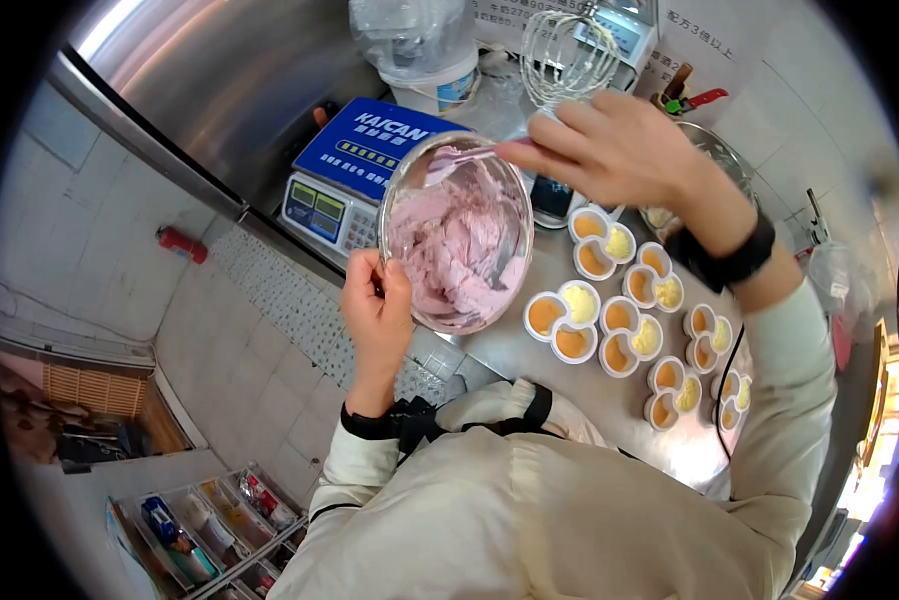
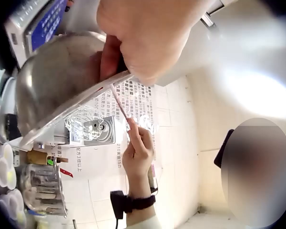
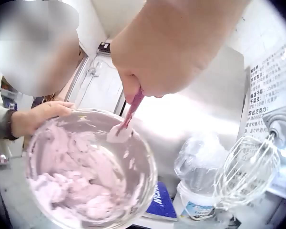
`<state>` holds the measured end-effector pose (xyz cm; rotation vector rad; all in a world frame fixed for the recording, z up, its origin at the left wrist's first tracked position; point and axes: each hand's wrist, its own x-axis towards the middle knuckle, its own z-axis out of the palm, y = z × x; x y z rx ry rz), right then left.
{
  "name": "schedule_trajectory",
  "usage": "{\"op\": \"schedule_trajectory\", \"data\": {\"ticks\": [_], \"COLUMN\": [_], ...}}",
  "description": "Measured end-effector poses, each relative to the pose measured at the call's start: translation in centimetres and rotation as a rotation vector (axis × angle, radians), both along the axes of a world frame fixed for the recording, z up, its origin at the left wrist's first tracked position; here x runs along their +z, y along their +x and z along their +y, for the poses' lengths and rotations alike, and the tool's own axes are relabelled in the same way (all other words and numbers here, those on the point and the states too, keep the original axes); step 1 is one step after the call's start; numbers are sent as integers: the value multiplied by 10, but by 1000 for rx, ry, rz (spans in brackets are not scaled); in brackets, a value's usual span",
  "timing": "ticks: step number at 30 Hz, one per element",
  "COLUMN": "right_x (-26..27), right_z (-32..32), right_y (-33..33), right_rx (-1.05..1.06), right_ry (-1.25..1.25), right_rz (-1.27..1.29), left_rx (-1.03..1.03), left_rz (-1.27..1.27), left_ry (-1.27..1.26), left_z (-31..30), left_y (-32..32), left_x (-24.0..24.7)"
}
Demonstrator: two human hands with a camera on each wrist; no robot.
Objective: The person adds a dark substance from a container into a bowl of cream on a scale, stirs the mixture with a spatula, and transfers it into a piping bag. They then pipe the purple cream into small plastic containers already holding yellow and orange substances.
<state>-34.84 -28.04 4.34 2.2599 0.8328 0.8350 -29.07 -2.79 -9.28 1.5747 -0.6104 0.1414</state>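
A metal bowl (image 1: 522,265) of thick pink cream (image 1: 459,245) is held tilted by the left hand (image 1: 377,315), whose fingers and thumb grip its rim; in the left wrist view this hand (image 2: 140,38) covers part of the bowl (image 2: 62,71). The right hand (image 1: 609,145) grips the handle of a pink spatula (image 1: 469,155). In the right wrist view the cream-coated spatula blade (image 3: 119,133) touches or lies close to the bowl's inner wall, below the right hand (image 3: 171,52); which of the two cannot be told.
Several clustered white cups (image 1: 561,320) with orange and yellow contents stand on the metal table (image 1: 499,350). A blue scale (image 1: 369,145) is behind the bowl. Further back are a bagged white bucket (image 1: 429,80), a whisk (image 1: 569,60) and a red-handled tool (image 1: 707,98).
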Motion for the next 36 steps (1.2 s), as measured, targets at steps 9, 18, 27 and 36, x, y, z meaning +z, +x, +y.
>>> {"op": "schedule_trajectory", "data": {"ticks": [9, 18, 27, 36], "right_x": [-64, -127, -74, -119], "right_z": [-25, 46, 55, 74], "right_y": [-26, -77, -55, -63], "right_rx": [-368, -441, -251, -427], "right_ry": [370, 1673, 741, 1497], "right_rz": [446, 1192, 131, 711], "left_rx": [100, 209, 271, 207], "left_rz": [-71, -108, -128, -135], "left_ry": [-33, -150, -244, -269], "left_z": [19, 13, 10, -2], "left_y": [1, -3, -7, -17], "left_x": [13, -4, -14, -35]}}
